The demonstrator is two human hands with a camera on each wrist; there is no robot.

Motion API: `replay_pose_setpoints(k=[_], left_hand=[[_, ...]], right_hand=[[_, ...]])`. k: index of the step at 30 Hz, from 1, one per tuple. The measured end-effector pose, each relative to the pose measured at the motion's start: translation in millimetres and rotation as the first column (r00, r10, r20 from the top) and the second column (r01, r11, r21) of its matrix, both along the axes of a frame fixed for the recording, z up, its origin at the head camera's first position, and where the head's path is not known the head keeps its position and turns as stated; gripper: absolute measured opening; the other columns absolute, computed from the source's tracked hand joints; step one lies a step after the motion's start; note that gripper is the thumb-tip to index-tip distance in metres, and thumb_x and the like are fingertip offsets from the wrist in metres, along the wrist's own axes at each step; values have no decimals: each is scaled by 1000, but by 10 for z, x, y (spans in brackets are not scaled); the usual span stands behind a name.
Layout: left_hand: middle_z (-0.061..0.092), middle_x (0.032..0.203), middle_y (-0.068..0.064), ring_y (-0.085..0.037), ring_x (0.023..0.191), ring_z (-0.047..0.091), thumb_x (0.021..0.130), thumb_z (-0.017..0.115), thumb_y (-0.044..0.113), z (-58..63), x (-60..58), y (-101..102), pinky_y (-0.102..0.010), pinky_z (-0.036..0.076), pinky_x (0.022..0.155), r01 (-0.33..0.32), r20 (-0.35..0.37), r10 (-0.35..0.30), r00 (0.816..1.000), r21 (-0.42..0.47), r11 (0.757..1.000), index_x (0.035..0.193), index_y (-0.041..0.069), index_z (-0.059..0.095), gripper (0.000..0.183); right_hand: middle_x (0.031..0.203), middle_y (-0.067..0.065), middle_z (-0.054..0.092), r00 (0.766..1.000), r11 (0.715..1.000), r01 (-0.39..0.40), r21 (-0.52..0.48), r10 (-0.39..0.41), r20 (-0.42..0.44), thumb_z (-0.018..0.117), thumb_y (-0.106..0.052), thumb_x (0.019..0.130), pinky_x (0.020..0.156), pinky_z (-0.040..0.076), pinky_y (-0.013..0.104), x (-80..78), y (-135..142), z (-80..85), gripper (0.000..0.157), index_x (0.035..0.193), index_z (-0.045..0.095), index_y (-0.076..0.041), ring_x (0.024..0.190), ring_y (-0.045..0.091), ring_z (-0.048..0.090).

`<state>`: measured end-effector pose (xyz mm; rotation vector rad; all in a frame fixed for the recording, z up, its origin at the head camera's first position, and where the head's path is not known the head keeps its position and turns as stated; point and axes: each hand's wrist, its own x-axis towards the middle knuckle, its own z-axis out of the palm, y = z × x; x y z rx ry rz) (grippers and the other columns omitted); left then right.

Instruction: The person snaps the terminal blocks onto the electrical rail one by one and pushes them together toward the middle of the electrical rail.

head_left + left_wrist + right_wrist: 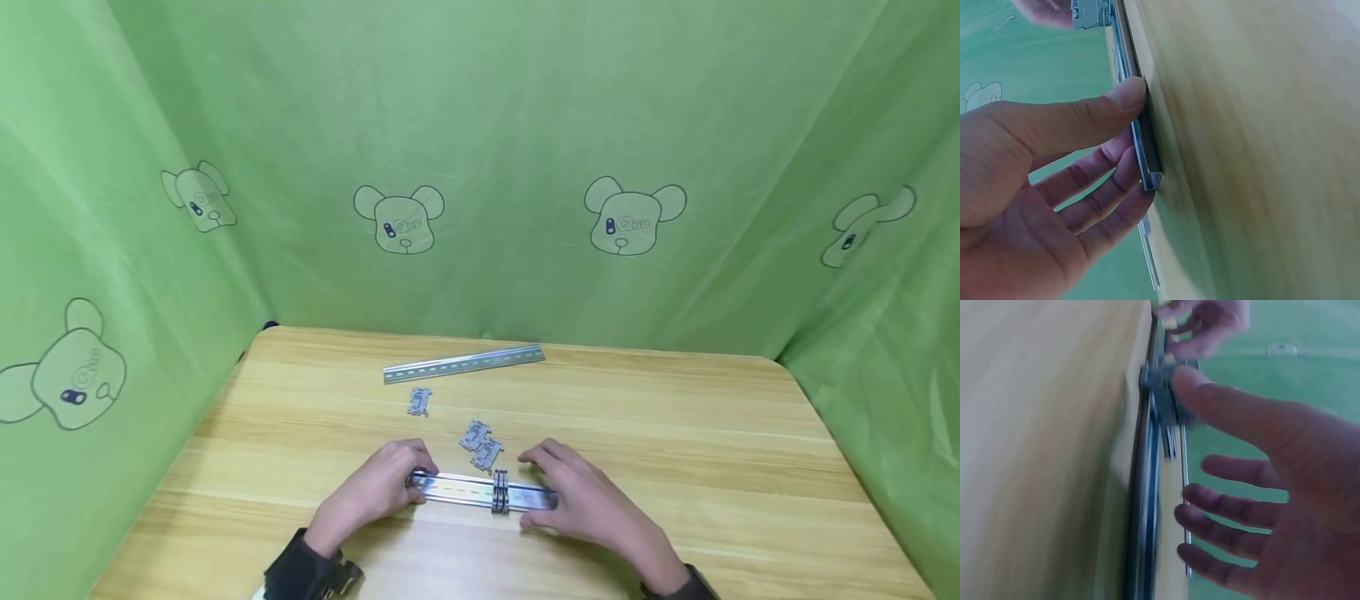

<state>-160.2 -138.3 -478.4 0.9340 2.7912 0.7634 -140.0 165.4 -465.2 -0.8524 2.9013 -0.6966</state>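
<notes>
A slotted metal DIN rail lies crosswise near the front of the table. My left hand pinches its left end, thumb on the near side and fingertips on the far side in the left wrist view. A few slim grey terminal blocks sit side by side on the rail, right of its middle. Around the rail's right end, my right hand has its thumb and fingers spread apart. In the right wrist view its thumb overlaps the blurred blocks; whether they touch cannot be told.
Beyond the rail, two loose grey terminal blocks lie against each other, and another single block lies farther left. A second slotted rail rests near the table's back edge. Green fabric walls the wooden table at the back and sides.
</notes>
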Motion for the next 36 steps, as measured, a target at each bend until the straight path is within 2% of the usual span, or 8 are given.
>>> replay_pose_setpoints(k=[5, 9, 15, 19, 36], left_hand=[[70, 98, -3, -17, 87, 65, 70, 82, 6, -2, 0, -36, -30, 58, 80, -1, -1, 1, 1000, 4, 1000, 101, 6, 75, 32], [69, 99, -3, -17, 88, 65, 71, 82, 7, -1, -12, -78, -31, 58, 80, -11, 10, 11, 1000, 4, 1000, 102, 6, 74, 32], [69, 101, -2, -17, 90, 64, 71, 82, 9, -47, -78, -123, -33, 58, 82, -29, 30, 29, 999, -2, 1000, 103, 8, 74, 32], [68, 100, 0, -15, 89, 63, 71, 82, 9, -80, -147, -145, -33, 57, 82, -46, 39, 46, 998, -8, 999, 103, 9, 75, 33], [69, 99, -3, -17, 89, 63, 71, 82, 6, -15, -352, -117, -34, 57, 82, -34, 13, 34, 999, -2, 999, 102, 7, 75, 32]], right_hand=[[112, 1, 57, 999, 998, 11, 56, -13, 37, 85, -29, 68, 79, 55, 38, 51, 292, -26, 53, 114, 66, -10, 95, 16, 54], [104, -3, 54, 999, 999, -5, 52, 3, 37, 80, -16, 69, 70, 52, 33, 60, 400, -65, 40, 107, 67, -14, 86, 12, 48], [97, -6, 54, 1000, 999, -1, 53, 0, 7, 76, -12, 68, 67, 49, 30, 25, 413, -108, 38, 105, 66, -16, 82, 11, 47], [97, -6, 53, 1000, 999, 18, 51, -20, 21, 76, -13, 69, 67, 49, 30, -21, 406, -124, 39, 106, 66, -15, 82, 11, 47], [99, -2, 56, 999, 995, 42, 85, -44, 20, 76, -12, 65, 73, 52, 33, -289, 402, -115, 42, 106, 67, -14, 84, 14, 50]])
